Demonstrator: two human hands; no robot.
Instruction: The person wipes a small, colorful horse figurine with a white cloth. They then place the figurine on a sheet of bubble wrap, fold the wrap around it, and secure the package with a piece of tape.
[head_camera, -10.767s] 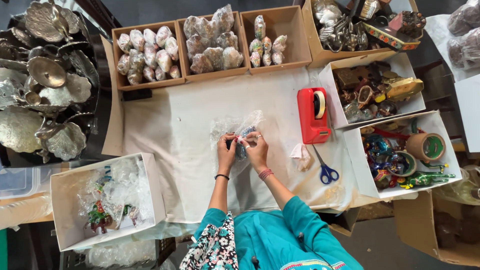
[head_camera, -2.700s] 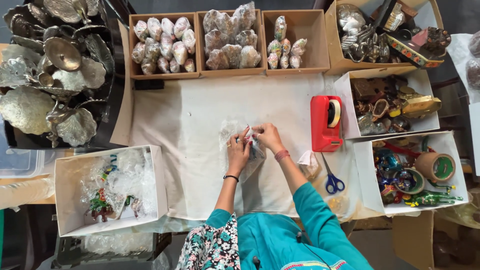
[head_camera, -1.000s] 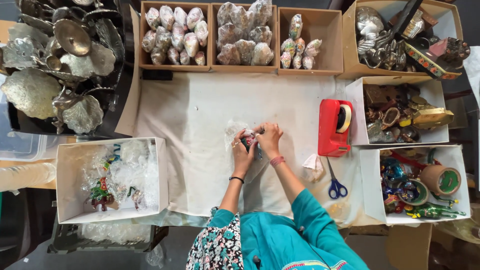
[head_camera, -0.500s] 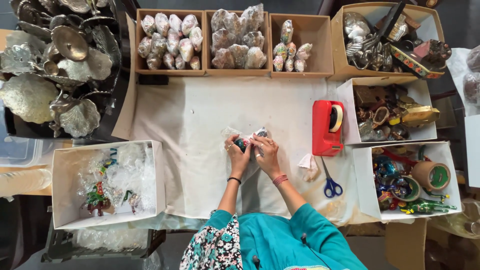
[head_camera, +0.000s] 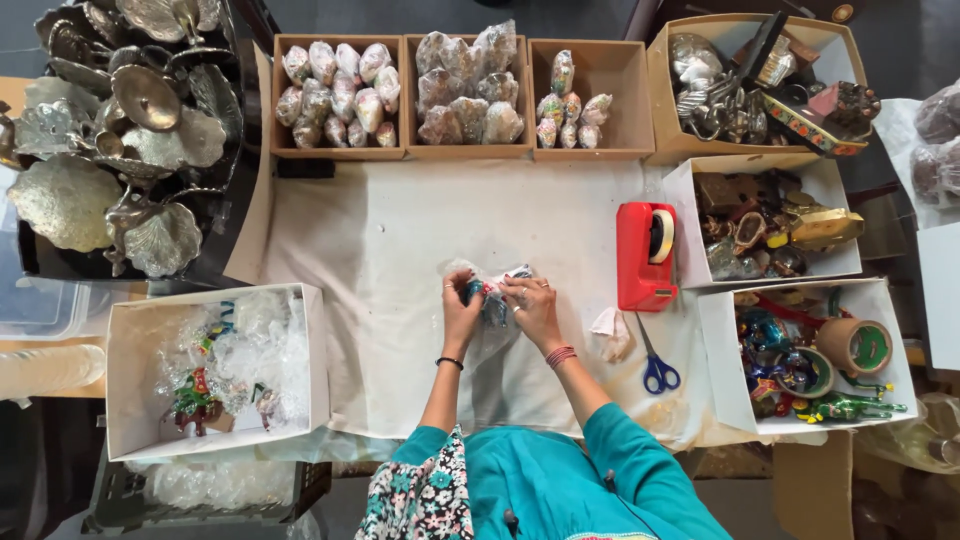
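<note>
Your left hand (head_camera: 460, 312) and right hand (head_camera: 530, 305) are both clamped on the small coloured figurine in clear wrap (head_camera: 492, 293), which sits between them over the middle of the cloth-covered worktop (head_camera: 380, 240), its long axis running hand to hand. Neither hand is nearer. Compared with half a second ago, the bundle sits slightly lower and closer to you.

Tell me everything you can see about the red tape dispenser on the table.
The red tape dispenser is a blocky desktop model, plastic by its look, lying on the white cloth with a roll of pale tape set in its upper part. It sits right of both hands, untouched, its right edge against a white box. Blue-handled scissors lie just below it.
</note>
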